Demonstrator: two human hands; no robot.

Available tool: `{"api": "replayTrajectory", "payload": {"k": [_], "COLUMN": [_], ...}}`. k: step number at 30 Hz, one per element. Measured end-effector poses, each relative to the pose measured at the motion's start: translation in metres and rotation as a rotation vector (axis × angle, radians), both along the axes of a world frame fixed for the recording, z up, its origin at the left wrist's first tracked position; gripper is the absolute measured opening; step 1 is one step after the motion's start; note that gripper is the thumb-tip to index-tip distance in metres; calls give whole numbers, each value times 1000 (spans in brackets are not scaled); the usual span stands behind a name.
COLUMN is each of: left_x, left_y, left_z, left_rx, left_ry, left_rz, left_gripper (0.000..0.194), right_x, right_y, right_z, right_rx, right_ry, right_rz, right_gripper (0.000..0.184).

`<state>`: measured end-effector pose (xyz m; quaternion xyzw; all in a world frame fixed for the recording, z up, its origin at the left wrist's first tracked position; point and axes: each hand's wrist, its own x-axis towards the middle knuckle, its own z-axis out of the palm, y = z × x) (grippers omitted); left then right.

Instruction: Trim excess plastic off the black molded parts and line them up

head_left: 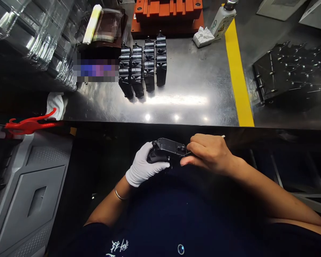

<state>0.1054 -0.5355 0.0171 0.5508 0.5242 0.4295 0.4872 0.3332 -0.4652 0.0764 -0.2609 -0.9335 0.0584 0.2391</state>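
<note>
My left hand (143, 167), in a white glove, is wrapped round a black moulded plastic part (171, 145) and holds it in front of my body, below the table edge. The part has a flat face, small round lugs and thin pins. My bare right hand (210, 151) is closed at the part's right end, fingers pinched round a thin tool (223, 136). A pale end of this tool sticks out behind the knuckles, and a narrow tip shows near the part. Most of the tool is hidden in the fingers, so its kind does not show.
Several similar black parts (149, 66) stand in rows on the metal table (192, 78). Behind them is an orange fixture (168, 18), with a white bottle (223, 19) and crumpled tissue (203, 36). More black parts (291, 71) lie past yellow tape (238, 78). A grey bin (40, 185) stands left.
</note>
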Motion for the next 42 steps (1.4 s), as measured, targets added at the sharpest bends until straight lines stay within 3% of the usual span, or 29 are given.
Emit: {"api": "replayTrajectory", "payload": {"k": [3, 11, 14, 19, 26, 31, 34, 37, 40, 42], "left_x": [0, 0, 2, -2, -9, -8, -7, -8, -8, -9], "left_y": [-1, -4, -4, -1, 1, 1, 5, 8, 9, 7], "left_z": [-1, -3, -1, 8, 11, 24, 31, 33, 30, 25], "left_rx": [52, 55, 99, 117, 273, 303, 263, 321, 324, 227], "left_ry": [31, 45, 7, 87, 185, 149, 115, 123, 134, 114], "left_rz": [61, 61, 75, 58, 13, -105, -168, -192, -220, -165], "left_gripper": [51, 48, 47, 38, 37, 25, 20, 21, 18, 24], "right_x": [0, -1, 1, 6, 1, 1, 5, 9, 10, 10], "right_y": [-1, -1, -1, -6, -12, -9, -7, -7, -7, -7], "right_z": [-1, -4, -5, -7, -13, -18, -15, -9, -7, -6], "right_rx": [5, 64, -28, -284, -271, -273, -488, -673, -745, -706], "right_ry": [-12, 10, 76, 191, 171, 99, 175, 166, 162, 209], "right_rz": [15, 20, 53, -74, -77, -168, -43, 96, 197, 228], "right_gripper": [53, 51, 47, 31, 29, 30, 33, 39, 49, 50]}}
